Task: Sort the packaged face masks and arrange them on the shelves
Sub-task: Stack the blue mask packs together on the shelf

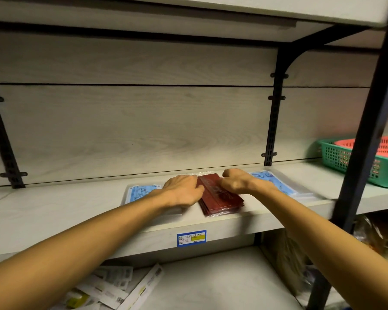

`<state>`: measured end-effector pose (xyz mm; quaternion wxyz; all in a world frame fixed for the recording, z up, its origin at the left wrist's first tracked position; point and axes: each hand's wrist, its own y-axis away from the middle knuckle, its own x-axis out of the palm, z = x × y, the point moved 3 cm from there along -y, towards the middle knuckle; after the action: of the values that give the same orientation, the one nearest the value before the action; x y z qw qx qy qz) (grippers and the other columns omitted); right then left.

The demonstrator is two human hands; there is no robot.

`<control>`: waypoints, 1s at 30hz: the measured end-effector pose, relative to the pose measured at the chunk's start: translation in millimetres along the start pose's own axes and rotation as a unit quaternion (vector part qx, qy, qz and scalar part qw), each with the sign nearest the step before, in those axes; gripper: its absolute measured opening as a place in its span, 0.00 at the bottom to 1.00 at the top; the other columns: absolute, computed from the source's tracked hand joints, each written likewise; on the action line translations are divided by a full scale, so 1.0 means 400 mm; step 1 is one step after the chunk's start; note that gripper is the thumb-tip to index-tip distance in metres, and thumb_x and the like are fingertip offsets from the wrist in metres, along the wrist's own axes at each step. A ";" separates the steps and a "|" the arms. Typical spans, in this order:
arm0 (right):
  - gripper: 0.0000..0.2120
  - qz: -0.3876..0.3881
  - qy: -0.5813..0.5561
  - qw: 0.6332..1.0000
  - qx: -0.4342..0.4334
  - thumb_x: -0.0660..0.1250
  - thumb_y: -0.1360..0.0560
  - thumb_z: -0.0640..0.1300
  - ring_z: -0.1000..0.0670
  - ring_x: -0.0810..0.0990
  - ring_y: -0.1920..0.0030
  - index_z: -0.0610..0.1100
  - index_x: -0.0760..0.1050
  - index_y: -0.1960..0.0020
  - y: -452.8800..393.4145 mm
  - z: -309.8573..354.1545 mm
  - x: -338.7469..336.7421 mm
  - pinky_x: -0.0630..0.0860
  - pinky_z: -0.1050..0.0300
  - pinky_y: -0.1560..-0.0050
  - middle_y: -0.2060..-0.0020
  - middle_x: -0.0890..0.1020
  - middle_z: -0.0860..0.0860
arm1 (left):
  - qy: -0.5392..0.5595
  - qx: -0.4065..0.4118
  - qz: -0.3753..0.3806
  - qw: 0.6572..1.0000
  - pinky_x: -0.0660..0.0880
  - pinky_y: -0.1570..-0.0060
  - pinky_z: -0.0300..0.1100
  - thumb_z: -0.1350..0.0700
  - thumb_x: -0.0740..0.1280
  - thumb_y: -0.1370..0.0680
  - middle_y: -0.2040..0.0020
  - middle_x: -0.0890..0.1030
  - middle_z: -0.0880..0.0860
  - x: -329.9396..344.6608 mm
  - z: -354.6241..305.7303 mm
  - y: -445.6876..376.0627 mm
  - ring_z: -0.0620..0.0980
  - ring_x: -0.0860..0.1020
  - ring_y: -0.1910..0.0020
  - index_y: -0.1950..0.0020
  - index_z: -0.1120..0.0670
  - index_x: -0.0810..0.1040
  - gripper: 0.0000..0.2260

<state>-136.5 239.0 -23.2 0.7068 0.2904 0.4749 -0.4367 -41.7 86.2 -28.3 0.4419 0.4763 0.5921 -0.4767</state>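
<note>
Head view, red mask packs (220,195): stacked mid-shelf, between two blue stacks.
Left hand (184,190): fingers curled against the stack's left edge.
Right hand (235,181): curled on its right edge.
Blue mask packs (139,191), (271,177): already placed.
Lower shelf packs (112,285): seemingly unsorted.

Red mask stack (220,195) between blue packs (139,192) (probably stacked) on shelf (54,211).

Shelving bay, dim indoor light.
You face a pale wood-grain back panel (132,121) crossed by black slotted uprights (273,121); a grey shelf board (54,211) spans the view, another board (233,7) overhead, a black post (367,135) at your right.
</note>
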 end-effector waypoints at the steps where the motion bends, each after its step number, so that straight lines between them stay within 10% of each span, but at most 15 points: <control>1: 0.21 -0.015 0.013 1.000 -0.018 0.60 0.22 0.54 0.41 0.80 0.44 0.40 0.77 0.38 0.007 0.005 -0.003 0.78 0.45 0.41 0.41 0.79 0.42 | 0.010 0.022 -0.001 1.000 0.74 0.50 0.47 0.44 0.56 0.17 0.40 0.80 0.53 -0.001 -0.009 0.005 0.56 0.78 0.44 0.35 0.51 0.75 0.17; 10: 0.17 -0.009 0.034 0.998 -0.056 0.67 0.24 0.57 0.44 0.81 0.49 0.47 0.81 0.42 0.048 0.038 0.022 0.79 0.50 0.46 0.47 0.82 0.46 | 0.083 0.033 0.083 0.993 0.76 0.48 0.48 0.45 0.65 0.21 0.41 0.80 0.50 0.020 -0.014 0.009 0.50 0.78 0.46 0.35 0.49 0.76 0.16; 16: 0.21 -0.124 0.043 0.984 -0.121 0.67 0.23 0.54 0.41 0.74 0.34 0.46 0.77 0.33 0.078 0.159 -0.001 0.72 0.49 0.36 0.35 0.76 0.44 | 0.014 -0.025 -0.081 0.996 0.72 0.35 0.49 0.47 0.64 0.22 0.29 0.75 0.53 -0.076 0.094 0.061 0.56 0.74 0.32 0.29 0.50 0.74 0.21; 22: 0.13 -0.040 0.019 0.996 -0.074 0.67 0.25 0.55 0.44 0.78 0.54 0.47 0.72 0.61 0.099 0.317 0.118 0.72 0.55 0.57 0.55 0.80 0.46 | -0.017 -0.199 -0.013 0.980 0.69 0.60 0.44 0.48 0.63 0.22 0.43 0.78 0.55 -0.087 0.279 0.190 0.57 0.77 0.48 0.43 0.54 0.71 0.13; 30: 0.16 -0.013 0.035 0.998 -0.050 0.71 0.27 0.55 0.44 0.81 0.50 0.45 0.73 0.50 0.106 0.385 0.174 0.76 0.53 0.55 0.50 0.81 0.46 | -0.030 -0.173 -0.031 0.984 0.70 0.59 0.44 0.44 0.58 0.17 0.42 0.80 0.55 -0.042 0.335 0.254 0.56 0.77 0.50 0.40 0.53 0.75 0.15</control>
<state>-22.7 107.4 -29.1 0.6976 0.2638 0.5245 -0.4107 70.4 -38.9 -47.3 0.5201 0.3595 0.6668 -0.3944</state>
